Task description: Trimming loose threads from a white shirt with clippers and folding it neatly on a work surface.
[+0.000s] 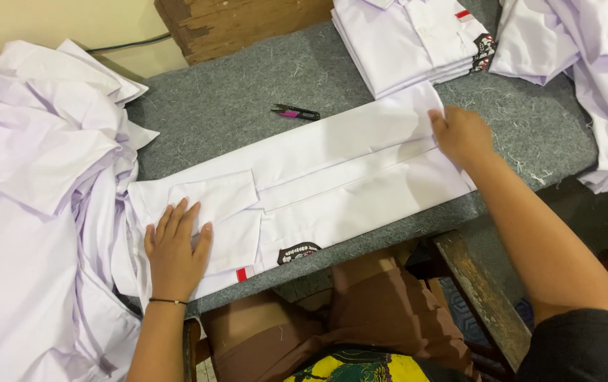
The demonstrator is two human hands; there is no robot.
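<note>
A white shirt (pixel 332 177) lies folded into a long narrow strip across the grey felt table (pixel 247 99). My left hand (pixel 175 251) rests flat, fingers spread, on the shirt's collar end near a small red tag and a dark sleeve patch. My right hand (pixel 461 134) presses down on the shirt's far right end, fingers curled over the fabric edge. Neither hand lifts the cloth.
A heap of loose white shirts (pixel 35 177) fills the left side. A stack of folded white shirts (pixel 410 39) sits at the top, more white garments (pixel 594 64) at right. Small thread snips (pixel 295 112) lie above the shirt. A wooden block (pixel 240 25) stands behind.
</note>
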